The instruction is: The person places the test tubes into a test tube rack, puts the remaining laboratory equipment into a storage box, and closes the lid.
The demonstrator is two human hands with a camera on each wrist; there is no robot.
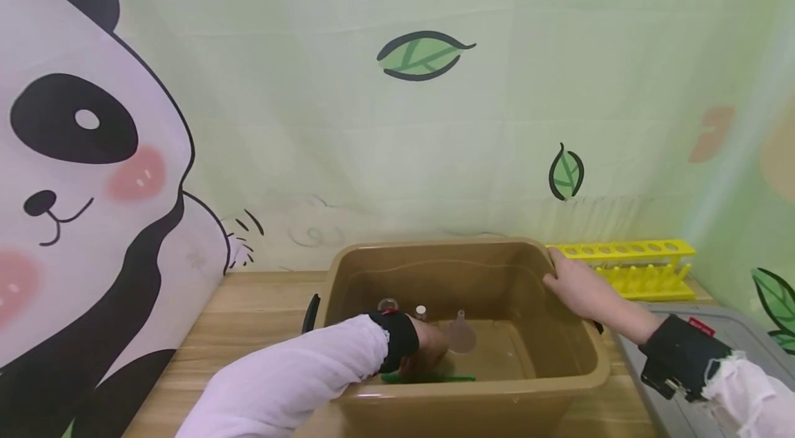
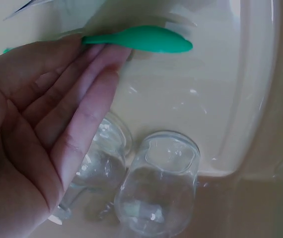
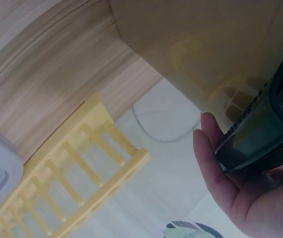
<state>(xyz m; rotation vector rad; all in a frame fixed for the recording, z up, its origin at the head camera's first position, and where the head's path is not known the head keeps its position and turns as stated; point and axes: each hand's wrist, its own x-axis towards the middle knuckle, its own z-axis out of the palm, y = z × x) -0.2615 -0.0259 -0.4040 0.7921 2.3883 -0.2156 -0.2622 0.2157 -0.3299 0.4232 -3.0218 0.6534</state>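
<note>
A brown plastic bin (image 1: pixel 435 390) stands on the wooden table. My left hand (image 1: pixel 427 348) reaches down into it and pinches a slim green plastic tool (image 2: pixel 151 39) with a leaf-shaped end between thumb and fingertips. Below that hand, in the left wrist view, lie a clear glass vessel (image 2: pixel 156 198) and a second clear vessel (image 2: pixel 102 166) partly behind the fingers. A round-bottomed flask (image 1: pixel 462 336) lies in the bin to the hand's right. My right hand (image 1: pixel 580 286) grips the bin's right rim, beside the black handle (image 3: pixel 260 131).
Behind the right hand stands a yellow test tube rack (image 1: pixel 652 272) with clear tubes. A grey lid (image 1: pixel 714 327) lies on the table at right. Inside the bin a white-capped small bottle (image 1: pixel 421 312) and a round glass rim (image 1: pixel 388 304) show. A printed cloth backdrop (image 1: pixel 298 114) hangs behind.
</note>
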